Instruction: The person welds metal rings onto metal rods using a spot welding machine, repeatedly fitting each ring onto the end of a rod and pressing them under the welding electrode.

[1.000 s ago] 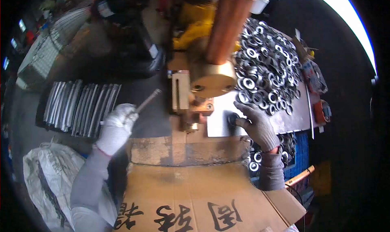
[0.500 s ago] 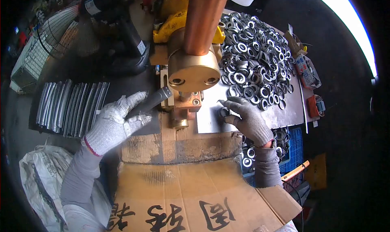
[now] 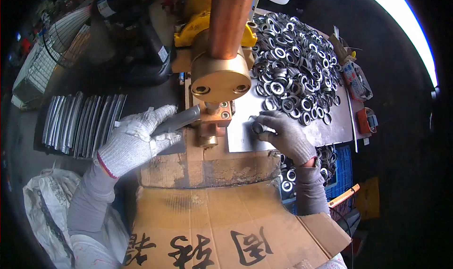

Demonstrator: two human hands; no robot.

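Observation:
In the gloved grip of my left hand (image 3: 138,138) is a dark grey metal strip (image 3: 181,119), its far end close to the copper block (image 3: 217,113) under the brass head. I cannot tell whether strip and block touch. My right hand (image 3: 288,137), also gloved, closes its thumb and fingers round a dark metal ring (image 3: 257,127) at the left part of the grey sheet (image 3: 240,143). Above the block, a copper rod (image 3: 231,24) runs into the brass cylinder head (image 3: 221,82) of the machine.
A large heap of metal rings (image 3: 297,66) lies on the sheet's far side. Several metal strips (image 3: 82,125) stand in a row at left. Cardboard (image 3: 222,212) covers the near side, and a blue crate (image 3: 347,170) with more rings sits below right.
The strip has shifted slightly right and down, its end now nearer the block. My right fingers have closed round the ring, which sits slightly farther left.

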